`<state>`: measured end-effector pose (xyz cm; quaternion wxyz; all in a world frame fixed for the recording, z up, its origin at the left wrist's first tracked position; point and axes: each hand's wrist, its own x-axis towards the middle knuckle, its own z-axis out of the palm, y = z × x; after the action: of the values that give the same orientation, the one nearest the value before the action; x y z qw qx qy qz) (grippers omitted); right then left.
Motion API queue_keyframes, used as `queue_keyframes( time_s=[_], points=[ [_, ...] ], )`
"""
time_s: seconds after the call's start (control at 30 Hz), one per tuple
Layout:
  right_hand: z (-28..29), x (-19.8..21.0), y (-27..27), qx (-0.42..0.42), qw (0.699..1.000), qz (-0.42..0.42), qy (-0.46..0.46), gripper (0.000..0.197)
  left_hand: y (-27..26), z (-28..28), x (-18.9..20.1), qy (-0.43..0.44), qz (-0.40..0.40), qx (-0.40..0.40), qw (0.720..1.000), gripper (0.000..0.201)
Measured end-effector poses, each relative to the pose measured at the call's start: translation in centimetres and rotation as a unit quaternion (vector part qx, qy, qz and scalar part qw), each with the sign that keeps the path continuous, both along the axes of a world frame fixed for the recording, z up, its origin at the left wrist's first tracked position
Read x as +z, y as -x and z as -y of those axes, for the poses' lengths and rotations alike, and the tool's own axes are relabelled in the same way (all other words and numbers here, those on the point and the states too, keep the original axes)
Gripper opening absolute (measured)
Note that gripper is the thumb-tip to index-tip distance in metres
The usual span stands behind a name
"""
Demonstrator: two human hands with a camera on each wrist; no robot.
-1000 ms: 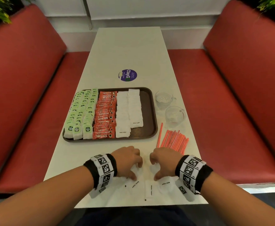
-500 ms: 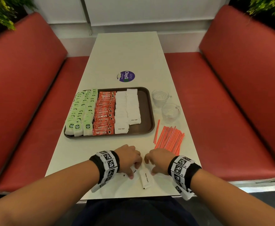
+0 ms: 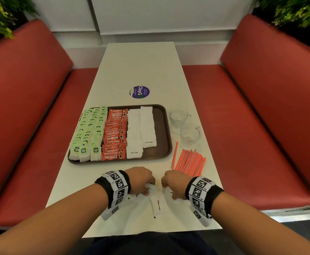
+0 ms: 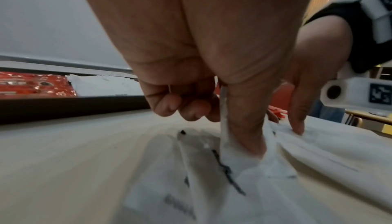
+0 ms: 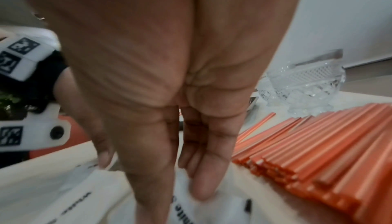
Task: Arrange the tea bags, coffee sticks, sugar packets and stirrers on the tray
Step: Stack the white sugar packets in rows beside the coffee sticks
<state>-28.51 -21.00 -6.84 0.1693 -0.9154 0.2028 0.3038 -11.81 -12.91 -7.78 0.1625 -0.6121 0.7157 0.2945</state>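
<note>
My left hand (image 3: 141, 181) pinches one sugar packet (image 4: 229, 148) between thumb and fingers. My right hand (image 3: 172, 186) presses its fingertips on other packets (image 3: 157, 206) that lie on the surface, in front of the tray (image 3: 164, 137). I judge the packets are light, thin and soft. They slide easily, so I should take them by an edge.
</note>
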Motion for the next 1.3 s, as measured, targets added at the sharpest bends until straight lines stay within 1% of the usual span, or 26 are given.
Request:
queue_keyframes(
  time_s=[0.1,0.17,0.23,0.27,0.37,0.47,0.57,0.63,0.8,0.9,0.97,1.03,1.1,1.17,1.23,1.3],
  points=[
    [0.2,-0.1,-0.4,0.008,1.000,-0.029,0.004,0.041,-1.4,0.4,1.0,0.041,-0.033,0.038,0.998,0.027],
    [0.4,-0.1,-0.6,0.000,0.999,-0.039,-0.002,0.038,-2.8,1.0,1.7,0.082,-0.053,0.071,0.993,0.019],
    [0.8,-0.2,-0.7,-0.012,0.999,-0.032,-0.010,0.037,-4.4,1.8,2.4,0.118,-0.067,0.122,0.983,0.011],
    [1.0,-0.2,-0.7,-0.019,0.999,-0.024,-0.013,0.037,-5.2,2.4,2.7,0.134,-0.073,0.153,0.976,0.011],
    [1.8,0.1,-0.8,-0.045,0.999,0.004,-0.021,0.032,-6.7,4.1,3.1,0.180,-0.079,0.241,0.950,0.022],
    [2.7,0.3,-0.7,-0.083,0.995,0.047,-0.026,0.021,-7.1,6.1,2.8,0.204,-0.096,0.286,0.931,0.025],
    [3.6,0.9,-0.5,-0.114,0.989,0.093,-0.033,0.018,-6.7,7.9,1.8,0.192,-0.096,0.299,0.930,0.027],
    [4.1,1.5,-0.4,-0.120,0.984,0.124,-0.034,0.018,-6.4,8.9,1.1,0.182,-0.091,0.303,0.931,0.027],
    [5.4,2.3,-0.2,-0.151,0.974,0.161,-0.040,0.021,-6.2,10.6,-0.2,0.170,-0.043,0.311,0.934,0.033],
    [6.0,2.3,-0.4,-0.198,0.960,0.188,-0.066,0.017,-6.4,11.0,-0.7,0.198,-0.012,0.287,0.937,0.037],
    [6.4,2.4,-0.6,-0.234,0.946,0.203,-0.094,0.016,-6.4,11.1,-0.7,0.206,0.002,0.263,0.942,0.033],
    [6.7,2.4,-0.9,-0.252,0.936,0.217,-0.115,0.015,-6.6,11.2,-0.6,0.190,0.022,0.231,0.954,0.025],
    [6.9,2.4,-1.2,-0.265,0.928,0.226,-0.134,0.012,-6.7,11.1,-0.3,0.176,0.036,0.217,0.960,0.023],
    [7.2,2.2,-1.6,-0.269,0.924,0.232,-0.139,0.011,-6.9,10.9,0.2,0.201,0.018,0.222,0.954,0.022],
    [7.5,1.9,-2.0,-0.269,0.923,0.240,-0.133,0.011,-6.8,10.4,1.1,0.237,-0.058,0.239,0.940,0.026],
    [7.6,1.8,-2.6,-0.272,0.918,0.257,-0.133,0.012,-6.6,9.7,2.4,0.232,-0.144,0.252,0.929,0.029]
  ],
)
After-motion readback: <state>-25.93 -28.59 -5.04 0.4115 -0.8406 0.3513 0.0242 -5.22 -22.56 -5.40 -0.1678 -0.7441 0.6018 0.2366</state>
